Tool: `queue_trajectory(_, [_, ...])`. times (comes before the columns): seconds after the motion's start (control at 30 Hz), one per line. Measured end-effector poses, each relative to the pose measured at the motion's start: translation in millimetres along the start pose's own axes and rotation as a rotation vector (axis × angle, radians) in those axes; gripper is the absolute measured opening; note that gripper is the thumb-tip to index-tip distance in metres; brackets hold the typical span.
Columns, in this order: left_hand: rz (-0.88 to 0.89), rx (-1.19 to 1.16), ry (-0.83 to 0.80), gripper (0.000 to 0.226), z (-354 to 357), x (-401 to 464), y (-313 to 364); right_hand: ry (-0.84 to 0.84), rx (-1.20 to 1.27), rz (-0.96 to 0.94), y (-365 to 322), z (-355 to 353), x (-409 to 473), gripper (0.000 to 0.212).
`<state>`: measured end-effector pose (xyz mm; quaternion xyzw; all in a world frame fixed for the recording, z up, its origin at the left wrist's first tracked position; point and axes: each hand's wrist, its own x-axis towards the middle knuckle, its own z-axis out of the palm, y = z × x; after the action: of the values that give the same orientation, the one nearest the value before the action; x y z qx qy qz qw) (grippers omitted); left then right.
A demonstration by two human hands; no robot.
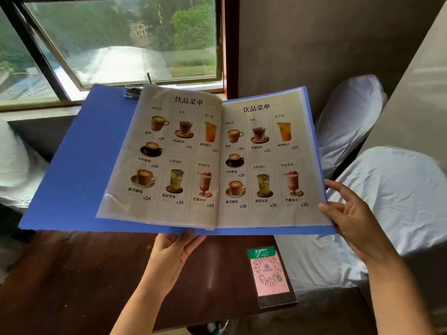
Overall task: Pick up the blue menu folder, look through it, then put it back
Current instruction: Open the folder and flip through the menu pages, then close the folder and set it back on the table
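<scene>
The blue menu folder (79, 165) is held open above the dark wooden table, its two drink-menu pages in clear sleeves facing up. My left hand (174, 252) grips the folder from below at the bottom of the spine, thumb on the front edge. My right hand (350, 213) holds the lower right corner of the right page, fingers spread along its edge. A metal clip sits at the folder's top edge.
A pink and green QR code stand (269, 273) lies on the dark wooden table (72, 274) under the folder. White-covered seats (387, 201) stand to the right, another at the left edge. A window (121, 39) is behind the table.
</scene>
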<state>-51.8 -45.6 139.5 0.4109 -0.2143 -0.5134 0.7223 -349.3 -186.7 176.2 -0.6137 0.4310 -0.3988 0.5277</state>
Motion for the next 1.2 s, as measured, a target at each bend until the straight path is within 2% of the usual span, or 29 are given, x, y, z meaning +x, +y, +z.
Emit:
queue_trajectory(0.1, [0.070, 0.251, -0.030, 0.032, -3, -1, 5, -0.023, 0.073, 0.008, 2, 7, -1, 0.039])
queue_trajectory(0.2, [0.169, 0.746, 0.002, 0.021, -5, -1, 14, -0.053, 0.128, 0.002, 7, 13, -3, 0.052])
queue_trajectory(0.3, [0.236, 1.036, -0.004, 0.015, -7, -2, 19, -0.020, 0.177, -0.031, 10, 20, -2, 0.043])
queue_trajectory(0.37, [0.187, 0.954, -0.100, 0.025, -7, -5, 27, 0.000, 0.193, -0.035, 11, 22, -1, 0.043])
queue_trajectory(0.43, [0.094, 0.588, -0.162, 0.045, -10, -7, 38, 0.002, 0.225, -0.023, 12, 24, -2, 0.043])
queue_trajectory(0.5, [0.035, 0.298, -0.111, 0.039, -9, -4, 47, -0.012, 0.259, -0.012, 13, 28, -3, 0.044])
queue_trajectory(0.53, [0.034, 0.275, -0.092, 0.030, -7, 0, 49, -0.023, 0.271, -0.010, 14, 31, -4, 0.044])
queue_trajectory(0.63, [0.020, 0.366, -0.104, 0.020, 2, 8, 49, -0.076, 0.283, -0.018, 13, 41, -7, 0.046])
queue_trajectory(0.77, [0.048, 0.425, -0.021, 0.036, -1, 13, 38, -0.155, 0.292, -0.016, 8, 53, -7, 0.052])
queue_trajectory(0.87, [0.107, 0.333, 0.050, 0.034, -3, 14, 27, -0.171, 0.286, -0.044, 1, 59, -7, 0.046])
queue_trajectory(1.0, [0.129, 0.357, 0.097, 0.033, -6, 15, 20, -0.135, 0.320, -0.008, -2, 59, -9, 0.033])
queue_trajectory(1.2, [0.121, 0.442, 0.128, 0.035, -11, 16, 17, -0.176, 0.270, 0.016, -3, 60, -3, 0.038])
